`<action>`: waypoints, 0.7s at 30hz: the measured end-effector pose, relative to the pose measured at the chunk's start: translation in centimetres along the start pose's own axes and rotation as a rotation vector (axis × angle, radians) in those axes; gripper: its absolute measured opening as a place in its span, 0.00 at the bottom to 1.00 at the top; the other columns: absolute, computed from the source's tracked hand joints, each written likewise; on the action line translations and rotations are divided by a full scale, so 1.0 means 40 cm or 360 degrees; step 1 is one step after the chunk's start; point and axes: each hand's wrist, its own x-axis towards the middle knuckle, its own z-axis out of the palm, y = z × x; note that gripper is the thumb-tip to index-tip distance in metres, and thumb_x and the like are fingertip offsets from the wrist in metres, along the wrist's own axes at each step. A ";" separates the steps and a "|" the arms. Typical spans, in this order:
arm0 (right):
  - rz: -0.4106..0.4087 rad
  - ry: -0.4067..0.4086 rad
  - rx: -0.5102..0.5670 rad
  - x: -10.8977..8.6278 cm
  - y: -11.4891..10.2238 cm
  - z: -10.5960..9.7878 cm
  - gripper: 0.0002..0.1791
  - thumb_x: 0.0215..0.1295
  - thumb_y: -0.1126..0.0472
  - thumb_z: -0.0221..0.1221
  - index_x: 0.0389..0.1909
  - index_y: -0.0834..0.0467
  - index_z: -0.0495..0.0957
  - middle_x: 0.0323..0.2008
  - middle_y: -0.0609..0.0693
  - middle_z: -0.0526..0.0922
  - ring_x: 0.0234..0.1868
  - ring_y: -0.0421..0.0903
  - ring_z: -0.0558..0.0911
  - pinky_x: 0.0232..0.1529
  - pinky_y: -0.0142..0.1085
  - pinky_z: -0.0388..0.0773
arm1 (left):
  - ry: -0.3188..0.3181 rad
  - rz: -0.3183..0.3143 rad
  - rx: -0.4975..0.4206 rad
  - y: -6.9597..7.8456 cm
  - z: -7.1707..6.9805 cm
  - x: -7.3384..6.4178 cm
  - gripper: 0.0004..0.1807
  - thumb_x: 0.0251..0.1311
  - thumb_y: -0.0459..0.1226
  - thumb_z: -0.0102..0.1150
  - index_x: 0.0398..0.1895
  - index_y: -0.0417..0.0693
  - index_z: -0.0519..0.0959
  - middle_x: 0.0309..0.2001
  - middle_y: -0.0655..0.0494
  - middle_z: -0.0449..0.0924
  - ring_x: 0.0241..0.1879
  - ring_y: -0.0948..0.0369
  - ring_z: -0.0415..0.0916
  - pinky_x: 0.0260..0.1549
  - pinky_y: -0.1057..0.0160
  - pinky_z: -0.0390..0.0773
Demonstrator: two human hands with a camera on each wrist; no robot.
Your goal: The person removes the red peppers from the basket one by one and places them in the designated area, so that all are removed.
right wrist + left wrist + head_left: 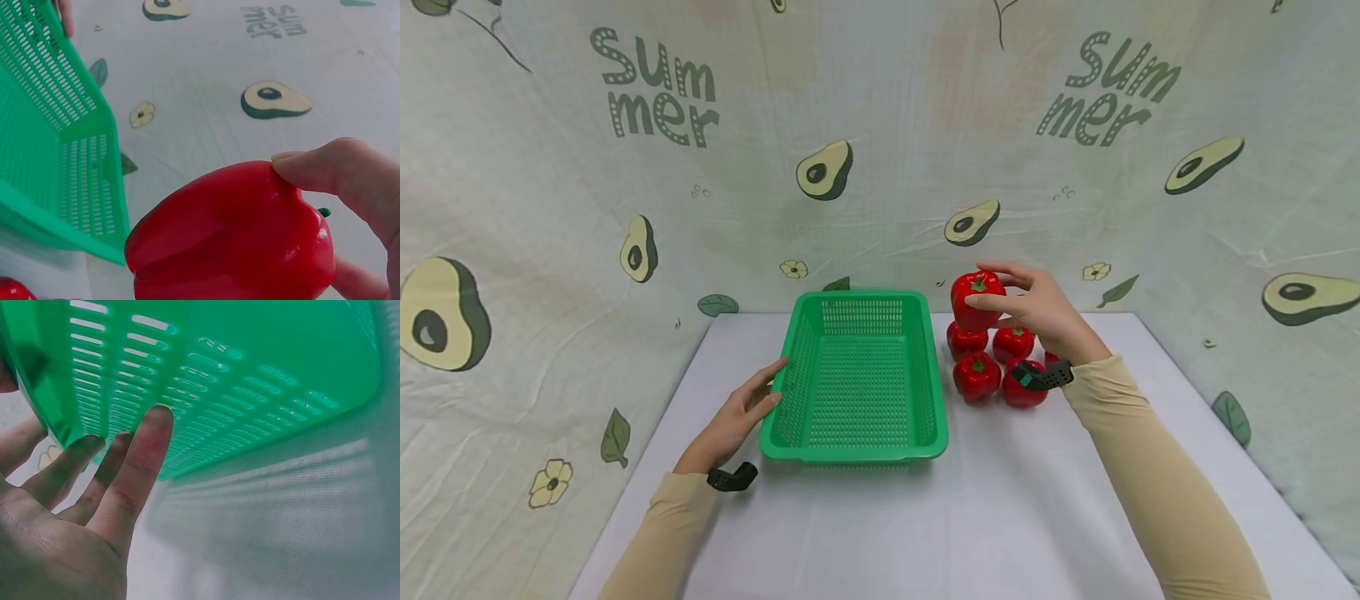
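In the head view my right hand [1041,308] holds a red bell pepper [973,287] above the other peppers, just right of the basket. The right wrist view shows the thumb [312,167] pressed on the pepper [231,231] near its green stem. My left hand [730,425] touches the left side of a green plastic basket [853,454]. In the left wrist view its fingers [134,462] are extended against the slotted outer wall [206,381]. Nothing lies inside the basket.
Several red bell peppers [977,377] sit grouped on the white table [1000,517], right of the basket and under my right hand. A cloth backdrop [895,167] with avocado prints rises behind and beside the table.
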 end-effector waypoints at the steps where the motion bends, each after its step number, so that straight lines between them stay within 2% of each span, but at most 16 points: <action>1: 0.0006 0.0011 -0.0003 -0.004 0.004 -0.007 0.41 0.74 0.47 0.71 0.83 0.50 0.68 0.76 0.58 0.69 0.66 0.60 0.77 0.61 0.53 0.85 | 0.0000 0.0002 0.0005 0.000 0.000 0.000 0.34 0.88 0.41 0.50 0.90 0.51 0.54 0.88 0.41 0.49 0.83 0.34 0.50 0.76 0.28 0.55; 4: 0.0026 0.0042 -0.0021 -0.019 0.015 -0.025 0.41 0.75 0.47 0.70 0.84 0.50 0.68 0.77 0.58 0.68 0.69 0.59 0.74 0.61 0.49 0.84 | -0.0001 0.0003 0.0015 0.001 -0.002 0.000 0.34 0.88 0.41 0.50 0.90 0.52 0.54 0.87 0.41 0.50 0.83 0.34 0.50 0.76 0.28 0.55; 7: 0.0050 0.0064 -0.0038 -0.032 0.030 -0.041 0.41 0.75 0.46 0.69 0.84 0.49 0.67 0.79 0.57 0.67 0.72 0.59 0.71 0.63 0.51 0.82 | 0.0002 0.0002 0.0025 0.000 -0.003 0.000 0.34 0.88 0.41 0.51 0.90 0.52 0.55 0.88 0.42 0.49 0.83 0.34 0.50 0.76 0.27 0.55; 8: 0.0058 0.0072 -0.0049 -0.037 0.035 -0.047 0.41 0.76 0.46 0.69 0.85 0.48 0.66 0.79 0.57 0.67 0.71 0.60 0.73 0.63 0.54 0.82 | 0.0003 0.0002 0.0026 0.000 -0.004 0.001 0.34 0.88 0.40 0.51 0.90 0.52 0.55 0.88 0.42 0.49 0.83 0.34 0.50 0.75 0.27 0.55; 10: 0.0076 0.0093 -0.0062 -0.043 0.048 -0.060 0.42 0.76 0.46 0.69 0.86 0.48 0.65 0.79 0.59 0.66 0.69 0.62 0.76 0.62 0.52 0.83 | 0.0004 0.0004 0.0026 -0.001 -0.005 0.001 0.34 0.88 0.40 0.51 0.90 0.52 0.55 0.88 0.42 0.50 0.83 0.34 0.51 0.75 0.26 0.55; 15: 0.0098 0.0195 -0.0073 -0.062 0.086 -0.090 0.43 0.77 0.48 0.68 0.86 0.51 0.63 0.78 0.63 0.66 0.64 0.60 0.77 0.49 0.36 0.87 | 0.0008 0.0000 0.0023 -0.001 -0.005 0.002 0.34 0.88 0.40 0.51 0.90 0.52 0.55 0.87 0.42 0.50 0.83 0.34 0.52 0.75 0.26 0.56; 18: 0.0102 0.0266 -0.0082 -0.080 0.112 -0.103 0.43 0.77 0.48 0.68 0.86 0.53 0.62 0.78 0.66 0.64 0.64 0.61 0.75 0.46 0.32 0.87 | 0.0014 -0.0006 0.0033 -0.001 -0.003 0.001 0.34 0.87 0.41 0.51 0.90 0.52 0.55 0.87 0.42 0.50 0.83 0.34 0.53 0.75 0.26 0.57; 21: 0.0116 0.0335 -0.0098 -0.096 0.140 -0.116 0.44 0.77 0.48 0.68 0.86 0.56 0.61 0.79 0.69 0.62 0.67 0.62 0.72 0.45 0.31 0.86 | 0.0007 -0.0013 0.0012 0.001 -0.001 0.004 0.34 0.88 0.41 0.51 0.90 0.52 0.55 0.88 0.43 0.50 0.83 0.36 0.53 0.76 0.33 0.60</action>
